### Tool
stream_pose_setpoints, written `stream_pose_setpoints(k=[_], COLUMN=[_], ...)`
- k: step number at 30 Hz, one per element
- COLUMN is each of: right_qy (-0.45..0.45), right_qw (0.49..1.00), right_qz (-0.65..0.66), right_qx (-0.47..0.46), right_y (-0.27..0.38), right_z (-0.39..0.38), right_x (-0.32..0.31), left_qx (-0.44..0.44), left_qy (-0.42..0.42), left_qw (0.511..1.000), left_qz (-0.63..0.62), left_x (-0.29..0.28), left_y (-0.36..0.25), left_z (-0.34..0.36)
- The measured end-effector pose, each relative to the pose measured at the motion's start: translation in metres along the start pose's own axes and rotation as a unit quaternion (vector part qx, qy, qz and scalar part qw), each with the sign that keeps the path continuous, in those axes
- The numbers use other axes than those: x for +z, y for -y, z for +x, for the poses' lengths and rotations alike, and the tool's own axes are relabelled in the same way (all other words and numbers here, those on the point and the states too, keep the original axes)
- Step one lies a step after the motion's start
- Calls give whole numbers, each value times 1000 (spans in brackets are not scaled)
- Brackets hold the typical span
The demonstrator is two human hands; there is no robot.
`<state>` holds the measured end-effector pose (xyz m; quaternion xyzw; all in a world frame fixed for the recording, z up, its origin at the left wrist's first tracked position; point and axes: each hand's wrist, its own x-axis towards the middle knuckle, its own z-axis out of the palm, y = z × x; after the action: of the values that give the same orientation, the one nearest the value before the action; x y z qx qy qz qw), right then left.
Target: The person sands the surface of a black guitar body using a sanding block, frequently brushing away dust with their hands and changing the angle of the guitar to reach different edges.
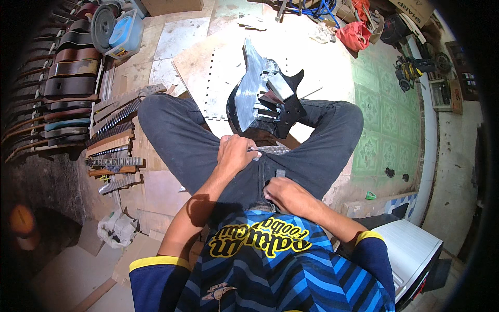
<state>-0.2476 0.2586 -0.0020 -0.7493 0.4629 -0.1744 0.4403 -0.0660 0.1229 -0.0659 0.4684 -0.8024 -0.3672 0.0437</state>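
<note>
My left fingers [245, 145] and right fingers [276, 188] are curling narrow over my trousers [174, 127], holding what, if anything, I can't tell, the guitar body [246, 99] sitting beyond!

You faced a pale, flat board [197, 67] on the pale-and-green tiled floor [384, 112]. A black-and-grey guitar body [248, 89] lay on it.

Black guitar body [244, 101] with a patchy grey face, pale block [280, 87] parked on top.
Most of the left side's covered in streaky pale grey, while black is seen along the rim and on the right-hand horn, and a few cut-out pockets are exposed. The body's set between the spread legs [174, 125], long horn pointed away. The block's rested at a slant, right of the middle.
</note>
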Motion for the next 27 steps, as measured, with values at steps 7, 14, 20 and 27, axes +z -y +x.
stream_pose_setpoints(k=[7,14,20,27], right_qy=[58,-273,-361,-282], right_qw=[996,943,902,919], right_qz=[38,-81,-160,-130], right_qx=[64,170,176,241], right_y=[-24,-107,-171,-143], right_z=[28,112,172,175], right_x=[-60,-123,-120,-102], left_qx=[-1,-51,-107,-142], left_qy=[72,139,35,8], left_qw=[997,986,977,966], left_qz=[3,-77,-181,-218], left_x=[-14,-55,-67,-78], left_y=[0,-7,19,35], left_z=[1,23,43,70])
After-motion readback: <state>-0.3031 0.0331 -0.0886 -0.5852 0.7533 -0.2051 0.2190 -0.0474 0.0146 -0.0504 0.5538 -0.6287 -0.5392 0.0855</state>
